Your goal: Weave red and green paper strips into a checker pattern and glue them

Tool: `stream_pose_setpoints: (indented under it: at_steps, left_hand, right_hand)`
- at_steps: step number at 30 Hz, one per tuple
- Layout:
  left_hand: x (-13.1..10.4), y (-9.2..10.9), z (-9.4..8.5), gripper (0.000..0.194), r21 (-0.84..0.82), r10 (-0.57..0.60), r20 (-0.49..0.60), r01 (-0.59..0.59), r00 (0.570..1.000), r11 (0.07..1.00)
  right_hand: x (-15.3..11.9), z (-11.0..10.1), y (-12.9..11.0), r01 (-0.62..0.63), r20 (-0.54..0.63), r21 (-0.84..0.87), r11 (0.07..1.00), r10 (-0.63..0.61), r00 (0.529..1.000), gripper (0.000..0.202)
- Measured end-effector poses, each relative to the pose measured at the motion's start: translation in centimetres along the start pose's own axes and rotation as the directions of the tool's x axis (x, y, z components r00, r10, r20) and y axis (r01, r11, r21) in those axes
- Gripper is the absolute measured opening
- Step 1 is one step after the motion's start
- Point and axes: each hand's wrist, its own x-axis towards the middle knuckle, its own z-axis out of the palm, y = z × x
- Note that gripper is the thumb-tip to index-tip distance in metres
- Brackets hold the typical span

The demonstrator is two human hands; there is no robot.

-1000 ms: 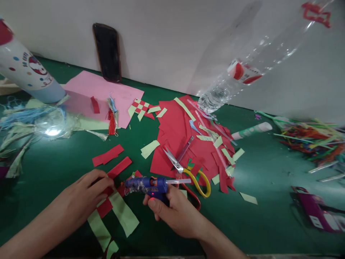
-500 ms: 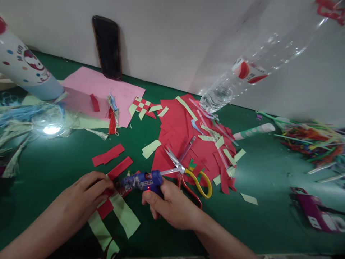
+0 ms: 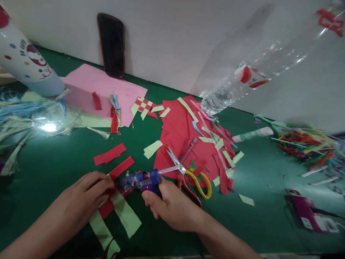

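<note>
My right hand [image 3: 172, 205] is wrapped round a blue glue gun [image 3: 145, 181], with a small red light on its side and a clear glue stick [image 3: 169, 169] at its back end. The gun's nozzle points left, close to my left fingertips. My left hand [image 3: 90, 190] rests with bent fingers on woven red and light green paper strips [image 3: 107, 208]; its fingertips hold the strips where they cross. Long green strips [image 3: 126, 216] stick out toward the table's front edge. Loose red strips [image 3: 110, 154] lie just beyond my left hand.
Scissors [image 3: 198, 183] with yellow and red handles lie by a red paper pile [image 3: 175, 126]. Behind are a phone [image 3: 111, 46], pink paper [image 3: 88, 84], a small woven piece [image 3: 143, 104] and a clear bottle [image 3: 221, 95]. A white bottle [image 3: 35, 61] stands left; a purple item [image 3: 308, 212] lies right.
The view has shifted slightly. Both hands and the glue gun keep nearly the same place over the paper strips.
</note>
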Motion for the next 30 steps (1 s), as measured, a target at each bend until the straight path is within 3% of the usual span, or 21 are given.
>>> stream_pose_setpoints:
  at_steps: [7, 15, 18, 22, 25, 30]
  left_hand:
    - [0.1, 0.2, 0.1, 0.030, 0.039, 0.027, -0.032, -0.026, 0.999, 0.999]
    - [-0.5, -0.1, 0.3, 0.033, 0.067, -0.039, -0.001, 0.039, 0.999, 0.997]
    - [-1.5, -0.7, 0.7, 0.033, 0.069, -0.004, 0.054, 0.000, 0.999, 0.998]
    - [-2.8, -1.0, 1.1, 0.058, 0.055, 0.010, 0.092, -0.015, 0.996, 0.998]
    - [-3.2, -0.7, 1.3, 0.065, 0.074, -0.027, 0.114, 0.019, 0.993, 0.997]
    - [-2.8, -0.5, 1.5, 0.039, 0.134, -0.047, 0.070, 0.037, 0.996, 0.990]
  right_hand:
    - [-0.6, -0.3, -1.0, 0.001, -0.043, -0.069, 0.998, -0.003, 0.999, 0.025]
    - [-1.3, -1.3, 0.5, 0.048, -0.074, 0.290, 0.956, -0.027, 0.997, 0.048]
    - [-1.6, -1.4, 1.2, 0.066, -0.080, 0.390, 0.918, -0.038, 0.996, 0.056]
    - [-1.8, -1.4, 1.6, 0.083, -0.097, 0.427, 0.901, -0.045, 0.994, 0.057]
    - [-2.0, -1.3, 1.7, 0.089, -0.104, 0.434, 0.896, -0.048, 0.993, 0.058]
    - [-2.2, -0.7, 1.9, 0.058, -0.056, 0.431, 0.901, -0.037, 0.998, 0.060]
